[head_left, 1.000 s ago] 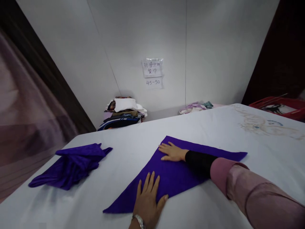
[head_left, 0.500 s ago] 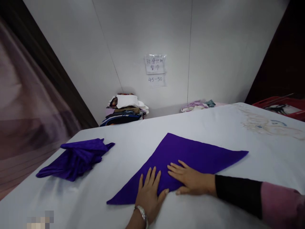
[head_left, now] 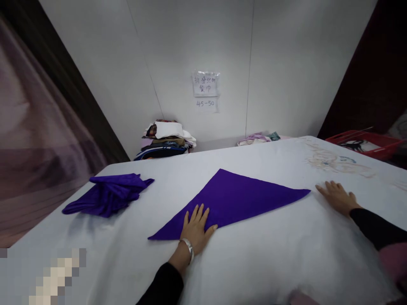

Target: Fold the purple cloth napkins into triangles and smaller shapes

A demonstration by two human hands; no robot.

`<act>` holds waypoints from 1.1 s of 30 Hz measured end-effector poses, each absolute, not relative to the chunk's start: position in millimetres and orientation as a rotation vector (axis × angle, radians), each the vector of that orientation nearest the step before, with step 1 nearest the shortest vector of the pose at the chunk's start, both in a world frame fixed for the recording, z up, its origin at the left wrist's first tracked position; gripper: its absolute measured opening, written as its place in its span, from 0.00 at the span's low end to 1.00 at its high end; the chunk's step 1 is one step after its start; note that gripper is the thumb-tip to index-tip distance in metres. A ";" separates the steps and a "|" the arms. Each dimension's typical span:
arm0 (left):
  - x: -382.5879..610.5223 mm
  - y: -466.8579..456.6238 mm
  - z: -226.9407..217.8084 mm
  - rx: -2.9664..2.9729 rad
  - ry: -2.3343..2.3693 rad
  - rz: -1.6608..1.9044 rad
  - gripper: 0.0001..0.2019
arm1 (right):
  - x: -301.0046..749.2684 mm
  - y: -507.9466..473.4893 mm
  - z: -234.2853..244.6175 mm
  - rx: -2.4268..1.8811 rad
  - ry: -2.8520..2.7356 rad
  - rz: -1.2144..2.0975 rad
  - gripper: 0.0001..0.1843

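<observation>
A purple cloth napkin (head_left: 241,195), folded to a triangle, lies flat on the white table (head_left: 273,262). My left hand (head_left: 196,228), with a silver bracelet at its wrist, rests on the napkin's near left edge with fingers spread. Just beyond the napkin's right tip is my right hand (head_left: 338,197), its fingers stretched out and nothing seen in them. A second purple cloth (head_left: 110,197) sits crumpled at the left of the table, apart from both hands.
Behind the table's far edge stands a pile of folded clothes (head_left: 168,140); a smaller cloth pile (head_left: 257,139) is to its right. A red basket (head_left: 388,148) is at the far right. Pinkish curtain (head_left: 41,140) hangs on the left. Paper signs (head_left: 206,91) are on the wall.
My right hand has moved from the middle of the napkin to the right, past its tip. My left hand stays on the napkin. The view has shifted slightly.
</observation>
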State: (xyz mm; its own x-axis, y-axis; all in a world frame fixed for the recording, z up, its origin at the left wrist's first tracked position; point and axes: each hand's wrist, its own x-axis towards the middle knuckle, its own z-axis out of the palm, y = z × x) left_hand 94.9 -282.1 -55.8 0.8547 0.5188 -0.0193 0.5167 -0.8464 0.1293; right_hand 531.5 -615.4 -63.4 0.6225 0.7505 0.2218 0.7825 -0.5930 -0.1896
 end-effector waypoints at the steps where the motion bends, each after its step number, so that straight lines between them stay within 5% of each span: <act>1: 95.1 -283.1 -55.0 2.896 0.814 0.015 0.35 | 519.8 -608.5 -64.7 -2.627 -1.189 -0.189 0.36; 9: 94.5 -284.6 -44.1 2.820 0.848 -0.020 0.36 | 328.3 -486.9 -55.4 -2.073 -2.071 0.187 0.35; 20: 176.9 -365.7 -49.3 2.804 0.396 0.049 0.37 | 326.0 -479.7 -77.8 -2.024 -2.142 0.100 0.34; 33: 20.2 -286.5 -34.7 2.673 1.375 -0.106 0.35 | 322.9 -481.4 -71.5 -2.076 -2.136 0.158 0.36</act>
State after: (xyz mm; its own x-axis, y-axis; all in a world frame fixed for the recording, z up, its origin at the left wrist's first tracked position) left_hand 20.2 -286.5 -34.7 0.5814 0.8042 -0.1232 0.8136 -0.5750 0.0862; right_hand 322.9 -481.4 -71.5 -0.0248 0.9989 0.0400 0.9821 0.0318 -0.1859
